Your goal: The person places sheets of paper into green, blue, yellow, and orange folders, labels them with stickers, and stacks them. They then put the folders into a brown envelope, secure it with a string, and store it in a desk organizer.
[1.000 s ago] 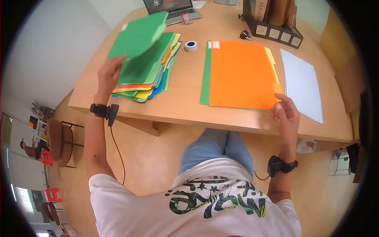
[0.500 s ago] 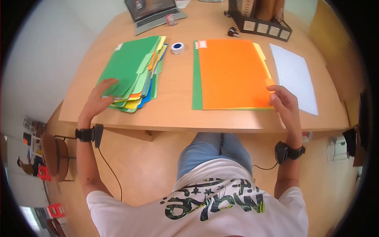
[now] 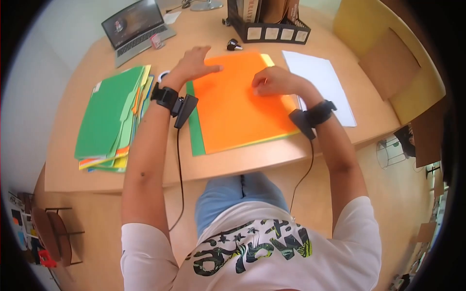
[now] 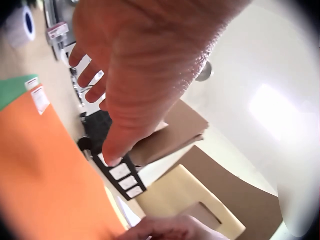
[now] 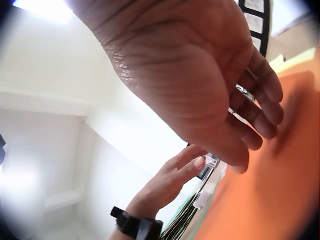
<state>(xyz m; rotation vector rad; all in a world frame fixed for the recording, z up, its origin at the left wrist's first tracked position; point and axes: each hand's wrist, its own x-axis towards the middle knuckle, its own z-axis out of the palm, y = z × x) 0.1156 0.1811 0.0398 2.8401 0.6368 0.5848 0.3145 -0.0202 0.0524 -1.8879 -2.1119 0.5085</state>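
Note:
An orange file folder (image 3: 238, 114) lies on the table over a green folder (image 3: 197, 138), with a yellow edge showing at its right. My left hand (image 3: 195, 65) is held over its far left corner, fingers extended and nothing in them. Over the folder's right half is my right hand (image 3: 277, 81), its fingers loosely bent and holding nothing in the right wrist view. White labels (image 4: 40, 99) at the orange folder's corner show in the left wrist view; the left hand covers them in the head view. To the left sits a stack of colored folders (image 3: 108, 111), green on top.
A roll of tape (image 3: 163, 76) is partly hidden behind my left wrist. White sheets (image 3: 320, 85) lie right of the orange folder. Farther back stand a laptop (image 3: 138, 29), a small black object (image 3: 234, 45) and a black file holder (image 3: 272, 33). A yellow chair (image 3: 412, 29) is at the right.
The lifted green folder came down onto the left stack, and my left hand left it for the orange folder. My right hand moved from the folder's lower right corner inward and away from me.

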